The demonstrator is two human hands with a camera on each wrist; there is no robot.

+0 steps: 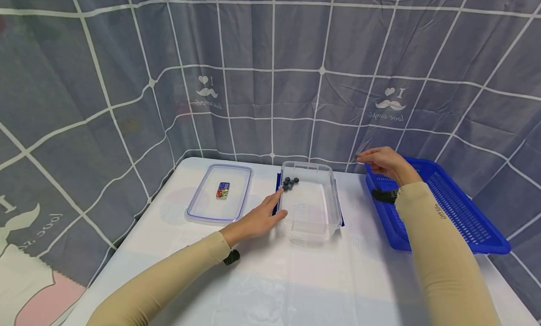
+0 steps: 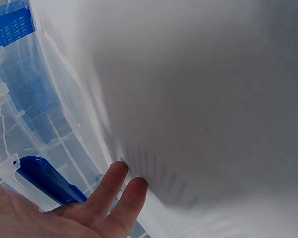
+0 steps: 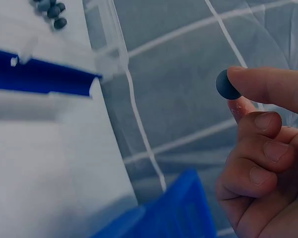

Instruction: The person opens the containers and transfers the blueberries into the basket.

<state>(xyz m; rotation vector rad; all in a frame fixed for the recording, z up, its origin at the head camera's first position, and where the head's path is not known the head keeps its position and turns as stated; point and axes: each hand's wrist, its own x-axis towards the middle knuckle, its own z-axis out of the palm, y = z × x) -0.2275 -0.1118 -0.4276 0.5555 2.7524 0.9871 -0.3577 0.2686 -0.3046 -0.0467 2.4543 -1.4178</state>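
Observation:
My right hand (image 1: 388, 164), raised over the far-left corner of the blue basket, pinches a blueberry (image 3: 226, 85) between thumb and index finger. Its other fingers curl in toward the palm in the right wrist view. A clear plastic container (image 1: 313, 208) with blue side latches stands mid-table. Several blueberries (image 1: 289, 183) lie inside it, grouped at the far-left corner. Against the container's left side rests my left hand (image 1: 258, 217), fingers extended. In the left wrist view, a blue latch (image 2: 49, 178) shows close beside those fingers.
A clear lid with a blue-edged rim (image 1: 196, 201) lies flat at the left, a small colourful label (image 1: 222, 190) on it. The perforated blue basket (image 1: 452, 194) occupies the right side of the table. A grey checked curtain (image 1: 296, 96) hangs behind the table's back edge.

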